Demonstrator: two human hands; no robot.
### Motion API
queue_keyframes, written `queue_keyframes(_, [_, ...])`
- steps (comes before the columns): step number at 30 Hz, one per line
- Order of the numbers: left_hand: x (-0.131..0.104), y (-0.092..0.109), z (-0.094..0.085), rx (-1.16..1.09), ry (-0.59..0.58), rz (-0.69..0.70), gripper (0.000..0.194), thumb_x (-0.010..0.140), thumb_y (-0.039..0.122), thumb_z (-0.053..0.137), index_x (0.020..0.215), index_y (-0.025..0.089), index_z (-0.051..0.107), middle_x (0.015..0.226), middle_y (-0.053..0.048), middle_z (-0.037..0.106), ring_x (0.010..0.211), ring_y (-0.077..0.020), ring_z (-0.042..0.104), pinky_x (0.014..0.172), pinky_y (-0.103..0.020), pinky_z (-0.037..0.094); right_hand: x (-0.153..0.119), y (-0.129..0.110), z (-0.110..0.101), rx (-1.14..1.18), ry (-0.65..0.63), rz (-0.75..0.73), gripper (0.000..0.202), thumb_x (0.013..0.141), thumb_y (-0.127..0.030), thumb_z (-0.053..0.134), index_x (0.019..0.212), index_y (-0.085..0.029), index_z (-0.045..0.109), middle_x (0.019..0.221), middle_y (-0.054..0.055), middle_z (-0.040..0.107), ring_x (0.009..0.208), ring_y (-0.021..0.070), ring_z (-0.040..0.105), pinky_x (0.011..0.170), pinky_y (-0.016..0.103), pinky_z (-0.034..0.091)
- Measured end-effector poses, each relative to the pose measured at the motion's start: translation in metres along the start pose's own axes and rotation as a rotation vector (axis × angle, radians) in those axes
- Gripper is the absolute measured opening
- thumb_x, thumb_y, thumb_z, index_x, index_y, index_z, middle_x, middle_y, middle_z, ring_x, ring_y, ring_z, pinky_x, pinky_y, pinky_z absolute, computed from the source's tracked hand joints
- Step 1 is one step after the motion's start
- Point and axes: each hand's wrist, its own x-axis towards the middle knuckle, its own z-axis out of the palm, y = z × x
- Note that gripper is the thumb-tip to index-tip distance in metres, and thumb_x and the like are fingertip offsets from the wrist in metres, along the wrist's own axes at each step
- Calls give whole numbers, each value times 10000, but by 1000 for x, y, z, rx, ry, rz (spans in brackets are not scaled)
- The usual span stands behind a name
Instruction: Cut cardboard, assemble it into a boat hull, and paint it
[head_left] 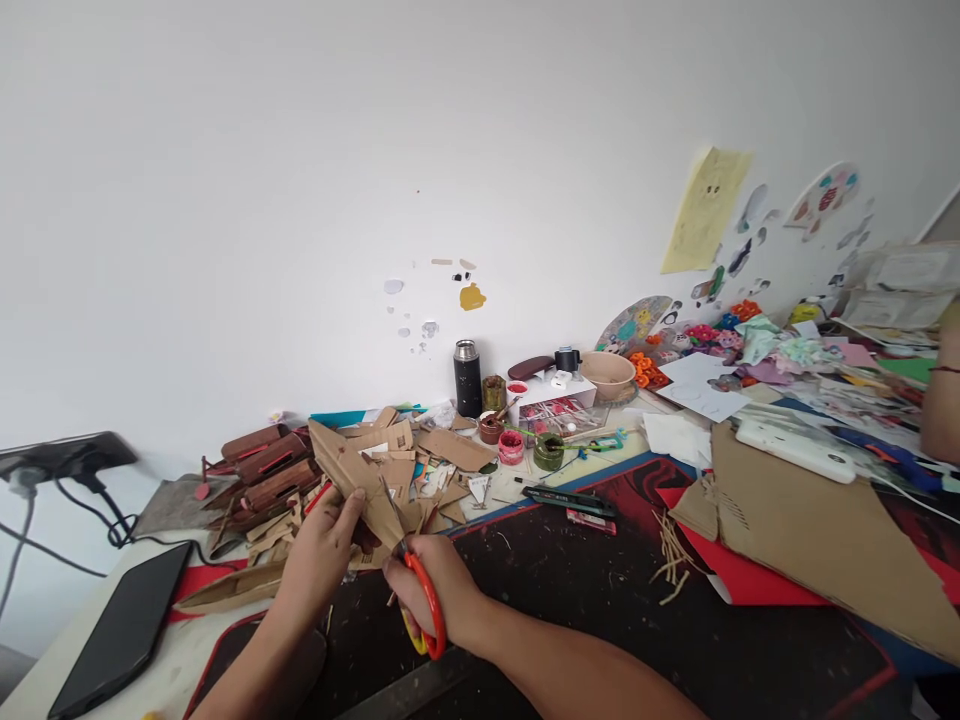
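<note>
My left hand [330, 535] pinches a folded piece of brown cardboard [346, 462], thumb on top, and holds it up at an angle over the desk. My right hand [442, 590] is wrapped round the handles of scissors [431, 612] with red and yellow grips. The scissor blades point up and left and lie against the cardboard's lower right part; how far apart they are is hard to tell. Cardboard scraps [457, 450] lie in a heap behind both hands.
A black cutting mat [570, 620] covers the front. Paint jars [511, 447], a black bottle [467, 380] and a box cutter [566, 498] stand or lie behind it. Large cardboard [810, 530] is at right, a black tablet [124, 630] at left. Another person's arm [941, 400] shows far right.
</note>
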Motion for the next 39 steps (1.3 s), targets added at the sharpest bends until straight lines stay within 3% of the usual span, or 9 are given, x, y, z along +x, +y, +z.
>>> queue_keyframes(5, [0, 1, 2, -91, -60, -35, 593, 800, 817, 617, 853, 226, 619, 534, 0, 630, 506, -241, 654, 487, -315, 513, 5, 6, 3, 21, 11, -33, 278, 1010, -312, 595, 758, -210, 540, 478, -76, 470, 335, 110, 460, 383, 193, 374])
queue_keyframes(21, [3, 6, 1, -68, -40, 12, 558, 794, 804, 579, 830, 248, 561, 551, -13, 664, 465, -228, 621, 470, -326, 476, 11, 9, 6, 95, 29, -32, 346, 959, -387, 660, 701, -211, 512, 443, -76, 453, 317, 111, 447, 347, 194, 351])
queue_keyframes(25, [3, 7, 1, -56, -55, 19, 543, 807, 798, 567, 814, 256, 552, 519, -8, 647, 457, -231, 613, 476, -329, 477, 17, 19, 3, 149, -29, -33, 354, 942, -487, 693, 781, -203, 554, 450, -68, 497, 337, 128, 462, 372, 220, 388])
queue_keyframes(30, [2, 12, -4, 2, -27, 36, 512, 813, 773, 573, 812, 260, 561, 523, 3, 631, 481, -239, 616, 488, -331, 480, 24, 28, -2, 204, -151, -55, 506, 887, -654, 762, 938, -178, 599, 512, -37, 605, 421, 146, 586, 477, 236, 500])
queue_keyframes(35, [2, 14, -8, 67, -27, 75, 481, 839, 737, 552, 890, 259, 578, 616, -6, 672, 530, -244, 628, 514, -336, 489, 21, 14, -6, 297, -255, -12, 664, 825, -710, 826, 1135, -161, 617, 612, -12, 679, 556, 177, 698, 622, 280, 567])
queue_keyframes(39, [0, 15, -8, 117, -23, 103, 467, 865, 724, 530, 903, 261, 577, 640, -15, 687, 588, -258, 663, 569, -338, 509, 16, 1, -11, 329, -268, 7, 661, 819, -680, 853, 1163, -160, 634, 649, -10, 694, 569, 169, 703, 620, 264, 560])
